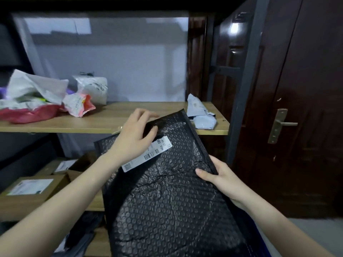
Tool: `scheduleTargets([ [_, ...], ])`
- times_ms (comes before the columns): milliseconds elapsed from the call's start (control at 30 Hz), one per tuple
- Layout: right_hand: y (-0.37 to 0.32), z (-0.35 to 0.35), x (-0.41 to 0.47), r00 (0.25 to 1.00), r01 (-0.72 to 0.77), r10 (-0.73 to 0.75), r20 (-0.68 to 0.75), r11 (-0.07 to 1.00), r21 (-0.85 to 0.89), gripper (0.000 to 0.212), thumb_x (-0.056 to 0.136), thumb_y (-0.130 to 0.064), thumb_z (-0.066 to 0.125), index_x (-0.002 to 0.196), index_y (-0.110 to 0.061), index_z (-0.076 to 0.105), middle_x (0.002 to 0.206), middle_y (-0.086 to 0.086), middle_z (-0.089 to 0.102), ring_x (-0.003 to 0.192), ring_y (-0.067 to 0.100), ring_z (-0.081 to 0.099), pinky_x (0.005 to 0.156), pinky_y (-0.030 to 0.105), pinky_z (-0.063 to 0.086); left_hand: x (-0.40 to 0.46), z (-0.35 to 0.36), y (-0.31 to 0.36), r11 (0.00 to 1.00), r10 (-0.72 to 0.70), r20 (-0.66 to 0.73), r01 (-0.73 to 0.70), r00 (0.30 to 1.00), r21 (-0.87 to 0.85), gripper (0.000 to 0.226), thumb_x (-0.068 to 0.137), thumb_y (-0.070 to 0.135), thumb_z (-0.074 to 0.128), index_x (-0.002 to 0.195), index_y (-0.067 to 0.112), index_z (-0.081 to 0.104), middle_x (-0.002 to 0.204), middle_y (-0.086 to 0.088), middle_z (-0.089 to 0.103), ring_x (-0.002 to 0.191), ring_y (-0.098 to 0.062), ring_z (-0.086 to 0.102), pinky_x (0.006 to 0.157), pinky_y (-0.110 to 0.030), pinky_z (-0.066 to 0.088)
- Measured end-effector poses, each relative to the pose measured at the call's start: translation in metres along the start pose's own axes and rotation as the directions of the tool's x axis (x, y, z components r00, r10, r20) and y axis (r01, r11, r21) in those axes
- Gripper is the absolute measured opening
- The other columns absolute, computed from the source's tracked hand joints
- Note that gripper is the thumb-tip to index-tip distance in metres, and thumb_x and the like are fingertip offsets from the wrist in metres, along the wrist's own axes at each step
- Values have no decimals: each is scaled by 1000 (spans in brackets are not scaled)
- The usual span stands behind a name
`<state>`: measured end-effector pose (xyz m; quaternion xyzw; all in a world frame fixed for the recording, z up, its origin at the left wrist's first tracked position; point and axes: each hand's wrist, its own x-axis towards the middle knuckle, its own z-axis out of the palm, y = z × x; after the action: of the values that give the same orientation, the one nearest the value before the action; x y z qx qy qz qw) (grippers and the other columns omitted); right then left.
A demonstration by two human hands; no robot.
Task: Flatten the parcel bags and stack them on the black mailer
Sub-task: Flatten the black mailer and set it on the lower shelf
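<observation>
A large black bubble mailer (167,197) with a white barcode label (148,154) is held tilted in front of the wooden shelf (104,125). My left hand (135,134) lies on its upper part, thumb and fingers at the folded top flap. Along the mailer's right edge, my right hand (220,179) grips with the thumb on top. Crumpled parcel bags lie on the shelf: a white and pink pile (37,97) at the left, a white wrapped bag (94,86) behind it, and a grey-white bag (200,114) at the right end.
A dark wooden door (297,108) with a metal handle (280,125) stands at the right, beside the shelf's grey metal post (241,89). Cardboard boxes (31,190) with labels sit on the lower shelf at the left, with dark bags below them.
</observation>
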<state>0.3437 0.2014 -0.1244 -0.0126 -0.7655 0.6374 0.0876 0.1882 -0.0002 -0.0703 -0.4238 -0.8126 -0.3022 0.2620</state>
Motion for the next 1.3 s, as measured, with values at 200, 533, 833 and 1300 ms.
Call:
scheduleTargets([
  [200,57,21,-4,978,-186,187,88,982,-23,33,89,-25,61,117,-39,55,117,-14,64,108,6,62,99,33,48,-71,21,-34,990,-135,166,126,977,64,41,85,48,36,119,27,45,113,8,41,108,-16,49,91,-45,42],
  [533,135,28,18,904,-404,415,-100,908,114,30,93,-20,56,123,-22,52,114,-5,62,101,12,60,88,31,49,-139,77,-69,974,-223,426,221,877,55,45,90,38,53,130,19,42,124,0,39,115,-20,47,93,-38,43],
  [833,155,8,74,851,-329,387,-356,920,215,39,94,-13,54,133,-12,47,115,1,58,92,12,58,73,25,47,-138,132,-104,645,-667,627,732,402,218,82,86,69,35,148,19,12,144,-13,39,122,-35,49,95,-41,43],
  [1300,236,-4,160,858,-488,326,-397,760,-430,92,81,-24,69,146,-30,3,144,11,22,128,28,34,106,40,35,-127,233,-161,372,-693,541,879,476,-297,61,86,25,66,134,10,32,131,-8,51,123,-26,50,103,-35,40],
])
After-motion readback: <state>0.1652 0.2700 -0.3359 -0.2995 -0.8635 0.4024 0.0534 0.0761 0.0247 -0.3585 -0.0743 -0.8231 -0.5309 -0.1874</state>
